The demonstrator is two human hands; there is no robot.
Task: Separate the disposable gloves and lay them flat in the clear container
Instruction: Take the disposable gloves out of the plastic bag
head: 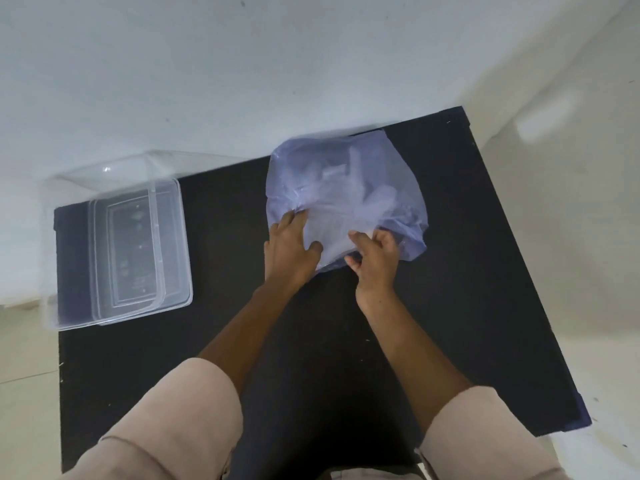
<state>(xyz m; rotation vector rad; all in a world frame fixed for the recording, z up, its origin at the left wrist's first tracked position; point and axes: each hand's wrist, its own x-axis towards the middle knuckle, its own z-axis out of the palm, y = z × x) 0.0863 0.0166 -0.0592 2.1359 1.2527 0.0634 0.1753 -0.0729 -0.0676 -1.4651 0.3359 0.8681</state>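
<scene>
We look down on a dark table (450,306) set against a pale wall (242,81). Toward the far side, right of the middle, lies a thin bluish plastic bag (346,174), crumpled and puffed, with clear disposable gloves (349,199) showing faintly through it as a pale heap. How many there are we cannot tell.

Both of our hands are at the near edge of the bag, close together but not touching. Our left hand (292,245) lies spread, palm down, on the near left part of the bag, the fingers (294,220) reaching onto the plastic and the thumb out to the right. Our right hand (375,256) is curled at the near right part, with fingertips pinching a fold of the film. Whether that pinch has only the bag or also a glove inside, we cannot tell.

The clear container (138,251) sits at the left edge of the table, well apart from the bag. It looks empty, and a clear lid (104,171) appears to stand tilted behind it on the far side, against the wall.

Beige sleeves (180,417) cover our upper arms, and the forearms are bare.
</scene>
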